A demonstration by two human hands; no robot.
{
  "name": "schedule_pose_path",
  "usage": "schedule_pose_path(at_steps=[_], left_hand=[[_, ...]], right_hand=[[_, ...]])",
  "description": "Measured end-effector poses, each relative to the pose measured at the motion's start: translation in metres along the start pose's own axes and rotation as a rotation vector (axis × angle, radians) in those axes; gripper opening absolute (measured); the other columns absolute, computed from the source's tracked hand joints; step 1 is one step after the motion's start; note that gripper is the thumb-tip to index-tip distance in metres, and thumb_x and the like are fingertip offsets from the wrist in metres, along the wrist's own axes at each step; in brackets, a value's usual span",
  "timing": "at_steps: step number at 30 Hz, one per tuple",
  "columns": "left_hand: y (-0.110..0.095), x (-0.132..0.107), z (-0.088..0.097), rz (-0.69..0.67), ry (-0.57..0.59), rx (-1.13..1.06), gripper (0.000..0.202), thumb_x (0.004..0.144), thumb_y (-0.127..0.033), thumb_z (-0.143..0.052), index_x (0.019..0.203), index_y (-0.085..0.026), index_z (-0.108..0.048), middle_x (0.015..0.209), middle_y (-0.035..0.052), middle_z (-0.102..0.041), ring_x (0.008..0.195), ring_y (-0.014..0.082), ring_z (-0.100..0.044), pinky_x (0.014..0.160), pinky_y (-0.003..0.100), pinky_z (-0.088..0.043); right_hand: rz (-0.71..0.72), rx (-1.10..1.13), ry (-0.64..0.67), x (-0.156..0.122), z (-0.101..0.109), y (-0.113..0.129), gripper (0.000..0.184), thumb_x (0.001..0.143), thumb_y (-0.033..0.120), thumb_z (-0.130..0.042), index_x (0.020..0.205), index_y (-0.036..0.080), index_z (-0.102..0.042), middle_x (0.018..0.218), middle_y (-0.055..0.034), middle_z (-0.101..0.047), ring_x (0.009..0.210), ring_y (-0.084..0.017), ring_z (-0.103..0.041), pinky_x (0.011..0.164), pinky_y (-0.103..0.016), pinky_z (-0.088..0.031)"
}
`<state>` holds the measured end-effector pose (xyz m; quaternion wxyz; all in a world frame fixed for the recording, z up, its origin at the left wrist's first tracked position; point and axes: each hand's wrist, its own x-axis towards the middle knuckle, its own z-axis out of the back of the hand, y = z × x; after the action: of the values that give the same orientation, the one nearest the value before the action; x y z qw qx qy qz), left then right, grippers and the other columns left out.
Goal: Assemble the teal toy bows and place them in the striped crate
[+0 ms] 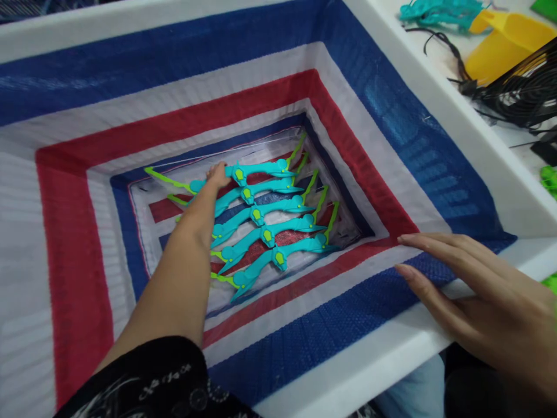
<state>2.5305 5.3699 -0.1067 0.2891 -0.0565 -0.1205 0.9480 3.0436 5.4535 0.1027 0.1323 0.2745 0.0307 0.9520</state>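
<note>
Deep inside a striped woven-plastic bag (343, 145) lies a row of turquoise plastic pieces (256, 216), arched like ribs, with lime-green jointed legs and lime-green studs along the middle. My left hand (219, 174) reaches down to the farthest turquoise piece, its fingers closed around the piece's left part. My left forearm hides some of the left ends of the row. Over the near right corner of the bag, my right hand (483, 296) stays open, fingers stretched out and thumb apart. It holds nothing and rests at the white rim.
A white frame (461, 98) surrounds the blue, white and red bag. Beyond its right side are a yellow plastic container (507, 49), coiled black cables (522, 98) and turquoise plastic pieces (439, 13). Green pieces (549, 177) lie at the right edge.
</note>
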Motion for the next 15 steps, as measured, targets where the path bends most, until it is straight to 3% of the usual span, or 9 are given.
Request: schedule_pose_path(at_steps=[4, 6, 8, 11, 15], left_hand=[[-0.004, -0.014, -0.028, 0.185, -0.107, -0.036, 0.051, 0.089, -0.025, -0.048, 0.137, -0.011, -0.043, 0.133, 0.0201, -0.051, 0.126, 0.0303, -0.046, 0.106, 0.045, -0.032], [-0.008, -0.023, -0.04, 0.217, -0.174, -0.053, 0.055, 0.092, -0.035, -0.042, 0.142, -0.014, -0.038, 0.143, 0.021, -0.041, 0.135, 0.0335, -0.033, 0.11, 0.053, -0.024], [-0.012, -0.03, -0.049, 0.169, -0.207, -0.072, 0.059, 0.09, -0.049, -0.04, 0.144, -0.023, -0.037, 0.152, 0.0161, -0.028, 0.142, 0.0364, -0.017, 0.111, 0.061, -0.013], [-0.014, -0.035, -0.055, 0.079, -0.161, -0.074, 0.061, 0.086, -0.059, -0.042, 0.141, -0.033, -0.041, 0.156, 0.0096, -0.023, 0.143, 0.0406, -0.008, 0.108, 0.068, -0.004], [-0.01, -0.033, -0.057, 0.109, -0.072, -0.046, 0.068, 0.086, -0.062, -0.035, 0.147, -0.033, -0.03, 0.158, 0.009, -0.013, 0.143, 0.0424, -0.002, 0.107, 0.069, 0.003]], right_hand=[[-0.03, -0.024, 0.02, 0.001, 0.001, 0.004, 0.027, 0.087, 0.031, -0.06, 0.113, 0.023, -0.061, 0.098, -0.0037, -0.069, 0.086, -0.017, -0.066, 0.078, -0.03, -0.051], [-0.031, -0.027, 0.026, 0.001, 0.001, 0.003, 0.029, 0.087, 0.031, -0.06, 0.115, 0.024, -0.061, 0.098, -0.0032, -0.069, 0.085, -0.017, -0.066, 0.078, -0.03, -0.051], [-0.025, -0.017, 0.041, 0.001, 0.001, 0.002, 0.03, 0.087, 0.033, -0.06, 0.117, 0.025, -0.06, 0.099, -0.0027, -0.069, 0.085, -0.017, -0.067, 0.078, -0.03, -0.051], [-0.036, -0.01, 0.049, -0.001, 0.001, 0.0, 0.03, 0.087, 0.034, -0.06, 0.116, 0.027, -0.061, 0.098, -0.0018, -0.069, 0.085, -0.017, -0.067, 0.077, -0.031, -0.051], [-0.047, -0.045, 0.04, -0.003, 0.001, 0.0, 0.026, 0.087, 0.034, -0.06, 0.112, 0.028, -0.062, 0.096, -0.0013, -0.069, 0.083, -0.017, -0.067, 0.075, -0.032, -0.051]])
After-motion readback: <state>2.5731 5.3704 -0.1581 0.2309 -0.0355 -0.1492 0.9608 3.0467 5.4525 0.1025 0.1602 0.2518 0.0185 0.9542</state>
